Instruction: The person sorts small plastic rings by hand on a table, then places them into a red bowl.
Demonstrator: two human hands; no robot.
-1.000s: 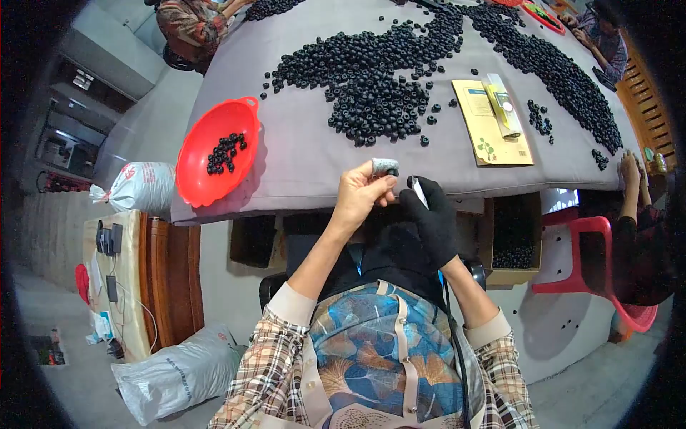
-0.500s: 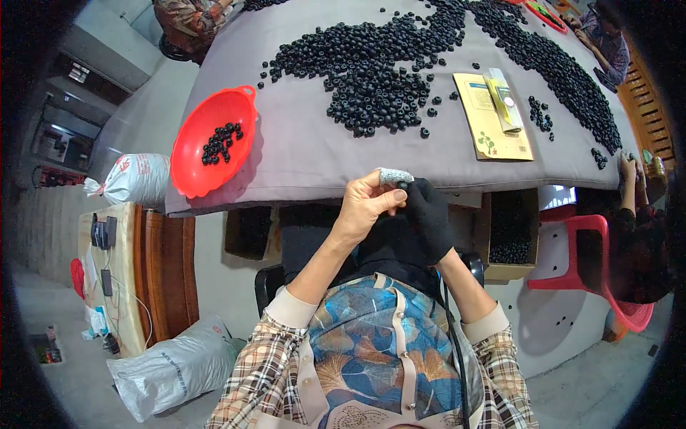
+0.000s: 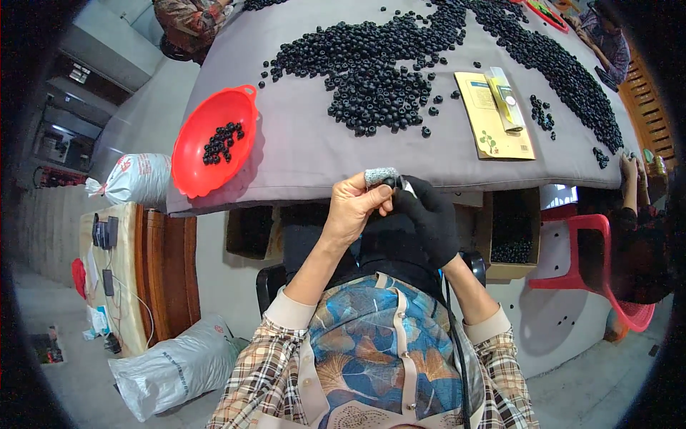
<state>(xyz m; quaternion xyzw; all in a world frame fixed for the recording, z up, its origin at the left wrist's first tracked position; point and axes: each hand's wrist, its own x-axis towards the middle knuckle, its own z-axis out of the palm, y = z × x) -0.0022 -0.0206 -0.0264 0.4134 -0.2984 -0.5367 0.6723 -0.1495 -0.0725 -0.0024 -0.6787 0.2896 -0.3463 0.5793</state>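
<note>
My left hand (image 3: 350, 209) is bare except for a grey knitted sleeve (image 3: 381, 176) on its index finger. Thumb and index finger pinch a small round black piece (image 3: 390, 183), mostly covered by the fingers. My right hand (image 3: 434, 218), in a black glove, is closed right beside it. A small pale, shiny sliver (image 3: 408, 187) shows at its fingertips; I cannot tell what it belongs to. Both hands are over my lap, just before the table edge. A red scalloped bowl (image 3: 189, 168) at the left holds several black pieces (image 3: 223, 143).
Heaps of black ring-shaped pieces (image 3: 379, 93) cover much of the grey tablecloth (image 3: 300, 154). A yellow booklet (image 3: 493, 129) lies at the right with a clear, yellowish case (image 3: 504, 100) on it. Below stands a cardboard box (image 3: 513, 270) of black pieces. Other people sit around the table.
Both hands have shifted slightly; the left one moved a little left. The gloved hand has turned, and a pale sliver now shows at its fingertips.
</note>
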